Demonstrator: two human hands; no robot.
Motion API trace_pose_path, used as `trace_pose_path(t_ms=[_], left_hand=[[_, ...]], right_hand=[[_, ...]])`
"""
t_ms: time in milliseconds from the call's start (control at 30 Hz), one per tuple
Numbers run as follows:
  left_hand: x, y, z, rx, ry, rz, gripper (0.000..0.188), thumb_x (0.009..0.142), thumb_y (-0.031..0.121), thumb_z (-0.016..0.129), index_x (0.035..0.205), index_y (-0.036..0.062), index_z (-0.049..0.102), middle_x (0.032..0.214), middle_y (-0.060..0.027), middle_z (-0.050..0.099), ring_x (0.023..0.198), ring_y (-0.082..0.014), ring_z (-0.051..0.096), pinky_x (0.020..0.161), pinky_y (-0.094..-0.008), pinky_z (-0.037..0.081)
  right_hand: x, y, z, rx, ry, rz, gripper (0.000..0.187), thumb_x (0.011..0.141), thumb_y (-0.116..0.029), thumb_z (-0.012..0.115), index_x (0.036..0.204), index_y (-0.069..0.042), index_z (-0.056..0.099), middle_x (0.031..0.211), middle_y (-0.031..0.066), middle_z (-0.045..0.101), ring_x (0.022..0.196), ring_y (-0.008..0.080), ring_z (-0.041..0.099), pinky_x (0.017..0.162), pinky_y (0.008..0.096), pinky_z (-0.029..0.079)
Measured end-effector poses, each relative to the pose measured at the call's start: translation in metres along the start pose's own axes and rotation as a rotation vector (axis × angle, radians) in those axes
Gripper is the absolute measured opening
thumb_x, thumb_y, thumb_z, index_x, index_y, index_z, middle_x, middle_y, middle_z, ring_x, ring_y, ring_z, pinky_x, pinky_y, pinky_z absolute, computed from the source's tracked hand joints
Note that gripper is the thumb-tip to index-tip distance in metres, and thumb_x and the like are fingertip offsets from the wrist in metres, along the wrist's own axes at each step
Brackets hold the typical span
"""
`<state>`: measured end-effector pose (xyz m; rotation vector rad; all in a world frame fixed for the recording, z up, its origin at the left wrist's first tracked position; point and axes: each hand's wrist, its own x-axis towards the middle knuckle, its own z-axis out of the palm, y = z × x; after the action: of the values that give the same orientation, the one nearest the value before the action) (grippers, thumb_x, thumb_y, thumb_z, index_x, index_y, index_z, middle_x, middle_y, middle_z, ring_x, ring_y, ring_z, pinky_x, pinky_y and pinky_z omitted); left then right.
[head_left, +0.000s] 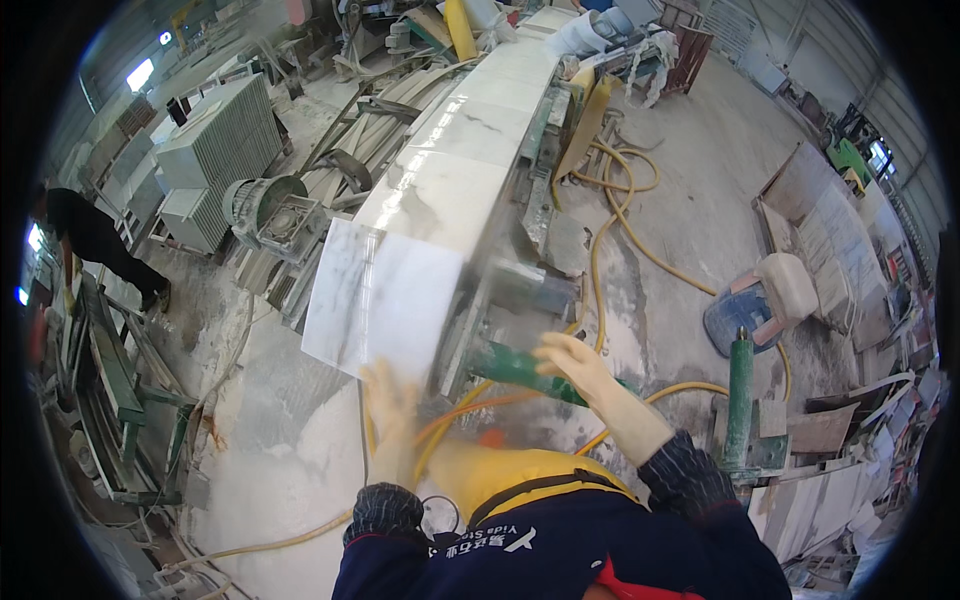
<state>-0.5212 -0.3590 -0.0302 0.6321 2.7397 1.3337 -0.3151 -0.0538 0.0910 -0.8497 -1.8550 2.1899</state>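
A white marble tile (375,300) with faint grey veins lies at the near end of a long row of pale polished tiles (455,175). My left hand (392,405), in a cream glove, is at the tile's near edge, its fingers stretched out and somewhat blurred. Whether they touch the edge I cannot tell. To the right of the tile, my right hand (583,365), gloved alike, is raised with nothing in it and its fingers extended. Below that hand runs a green cylinder (510,365), part of the machine frame.
Yellow hoses (600,260) snake over the floor on the right, near a blue barrel (738,318) and an upright green post (740,400). At left stand a dusty motor (285,215), stacked slabs (235,140) and a green metal frame (125,370). Another person (105,240) bends at the far left.
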Motion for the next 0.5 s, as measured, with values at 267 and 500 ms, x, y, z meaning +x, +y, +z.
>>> trace_pose_path(t_ms=[267,500], left_hand=[[-0.009,0.008,-0.01,0.007,-0.048,-0.001,0.08,0.085,0.013,0.072,0.156,0.005,0.036,0.162,-0.0315,0.025,0.152,-0.0466,0.021,0.124,-0.0503,0.02],[-0.009,-0.038,0.006,-0.638,0.033,-0.129,0.071,0.095,0.011,0.062,0.159,0.0146,0.032,0.166,-0.0285,0.014,0.152,-0.0433,0.023,0.122,-0.0465,0.026]], right_hand=[[0.132,-0.044,0.122,0.009,0.001,0.162,0.066,0.095,-0.021,0.069,0.151,-0.001,0.039,0.135,0.0166,0.061,0.113,0.0255,0.065,0.097,0.0356,0.053],[0.186,-0.018,0.149,0.018,0.007,0.007,0.045,0.092,-0.027,0.073,0.127,-0.001,0.063,0.12,0.0197,0.069,0.108,0.0276,0.068,0.093,0.0398,0.054]])
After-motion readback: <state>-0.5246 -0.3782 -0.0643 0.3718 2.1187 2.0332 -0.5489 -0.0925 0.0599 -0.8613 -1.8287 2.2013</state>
